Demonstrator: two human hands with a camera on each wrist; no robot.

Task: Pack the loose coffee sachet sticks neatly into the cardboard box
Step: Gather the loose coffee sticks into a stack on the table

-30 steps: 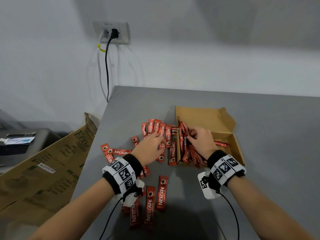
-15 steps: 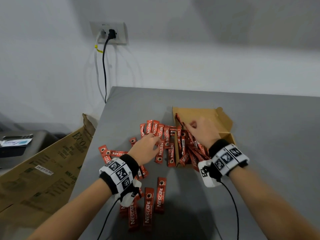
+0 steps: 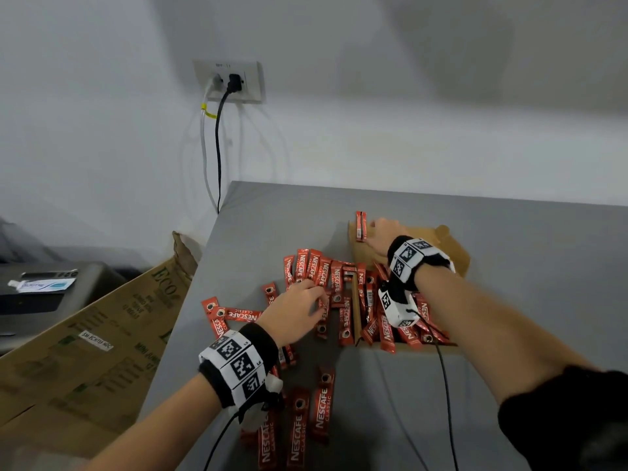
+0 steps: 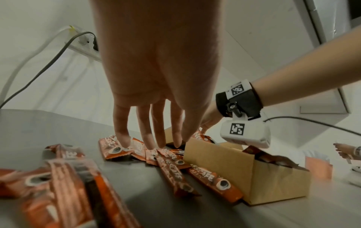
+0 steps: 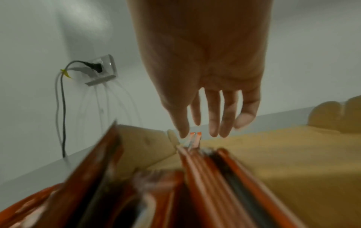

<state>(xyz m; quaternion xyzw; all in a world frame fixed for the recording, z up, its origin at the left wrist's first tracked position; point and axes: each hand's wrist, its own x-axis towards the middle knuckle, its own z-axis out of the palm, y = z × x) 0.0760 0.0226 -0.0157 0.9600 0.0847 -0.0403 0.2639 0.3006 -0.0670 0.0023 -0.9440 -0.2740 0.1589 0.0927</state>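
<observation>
Several red coffee sachets [image 3: 319, 270] lie loose on the grey table [image 3: 526, 266] left of the open cardboard box [image 3: 455, 253], with three more [image 3: 323, 409] nearer me. My left hand [image 3: 299, 311] lies over the loose pile, its straight fingertips [image 4: 154, 143] pressing on sachets [image 4: 171, 162] beside the box wall [image 4: 218, 166]. My right hand [image 3: 382, 232] reaches to the box's far left corner and pinches one sachet [image 3: 361, 226] there. That sachet's end [image 5: 195, 135] shows between thumb and fingers. More sachets [image 3: 387, 328] lie untidily in the box's near end.
A large brown carton [image 3: 102, 334] leans against the table's left edge. A wall socket [image 3: 231, 83] with hanging cables is behind the table's far left corner. Wrist cables trail toward me. Another person's hand [image 4: 343, 148] shows far right.
My right hand has moved from the box's near end to its far left corner, taking one sachet along. The left hand stayed on the loose pile.
</observation>
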